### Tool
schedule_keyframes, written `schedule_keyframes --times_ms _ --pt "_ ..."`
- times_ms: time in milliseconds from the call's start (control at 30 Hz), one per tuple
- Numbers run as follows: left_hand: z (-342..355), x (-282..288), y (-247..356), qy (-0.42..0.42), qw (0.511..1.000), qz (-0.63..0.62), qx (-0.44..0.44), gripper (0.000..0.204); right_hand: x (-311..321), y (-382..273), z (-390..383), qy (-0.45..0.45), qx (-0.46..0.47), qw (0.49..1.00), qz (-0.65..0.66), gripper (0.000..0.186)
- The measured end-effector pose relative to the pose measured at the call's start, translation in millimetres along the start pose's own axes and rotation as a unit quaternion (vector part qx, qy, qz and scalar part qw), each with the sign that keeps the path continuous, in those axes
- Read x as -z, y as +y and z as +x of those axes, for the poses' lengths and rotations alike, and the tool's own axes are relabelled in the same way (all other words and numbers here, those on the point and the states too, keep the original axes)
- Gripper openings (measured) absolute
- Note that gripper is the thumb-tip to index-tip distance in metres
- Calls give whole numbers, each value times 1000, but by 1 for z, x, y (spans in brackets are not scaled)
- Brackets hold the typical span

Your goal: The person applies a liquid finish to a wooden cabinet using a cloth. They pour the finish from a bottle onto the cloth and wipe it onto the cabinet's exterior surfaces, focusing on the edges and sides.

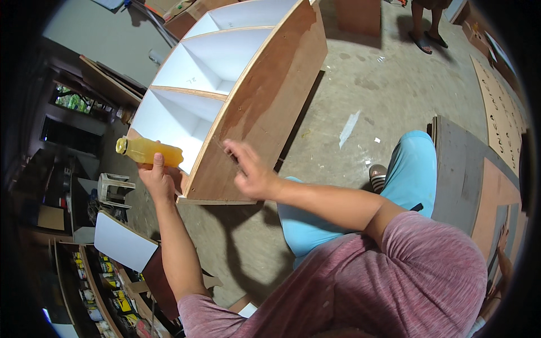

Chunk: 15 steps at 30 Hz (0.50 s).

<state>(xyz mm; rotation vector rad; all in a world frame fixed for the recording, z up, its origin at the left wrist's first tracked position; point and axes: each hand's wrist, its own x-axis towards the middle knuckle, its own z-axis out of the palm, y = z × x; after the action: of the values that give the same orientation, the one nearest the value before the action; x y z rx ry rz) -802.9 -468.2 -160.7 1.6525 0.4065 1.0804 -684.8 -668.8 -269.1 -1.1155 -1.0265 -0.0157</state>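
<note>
My left hand (159, 179) grips a clear plastic bottle (153, 152) of yellow liquid, tipped on its side with its neck pointing left. It is beside the near end of a wooden shelf unit (194, 67) with white-lined compartments. Close over the unit's brown plywood side panel (282, 107) is my right hand (252, 173), its fingers curled together and slightly smeared by motion. A small dark thing seems to be at its fingertips, too unclear to name. A darker, wet-looking patch (265, 98) spreads along the upper part of the panel.
Another person's sandalled feet (428, 42) stand at the far right. A second person's hand (503, 239) rests on boards at the right edge. Grey and brown sheets (462, 163) lie on my right. At left are a white plastic stool (114, 188) and shelves of small containers (115, 281).
</note>
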Motion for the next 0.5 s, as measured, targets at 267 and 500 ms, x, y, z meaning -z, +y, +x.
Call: schedule_keyframes --times_ms 267,500 --pt "10 9 -9 -8 999 -39 13 50 135 132 88 204 -96 961 -160 52" --pt "4 3 -7 -11 998 -59 28 45 49 106 59 151 -48 971 -179 61"
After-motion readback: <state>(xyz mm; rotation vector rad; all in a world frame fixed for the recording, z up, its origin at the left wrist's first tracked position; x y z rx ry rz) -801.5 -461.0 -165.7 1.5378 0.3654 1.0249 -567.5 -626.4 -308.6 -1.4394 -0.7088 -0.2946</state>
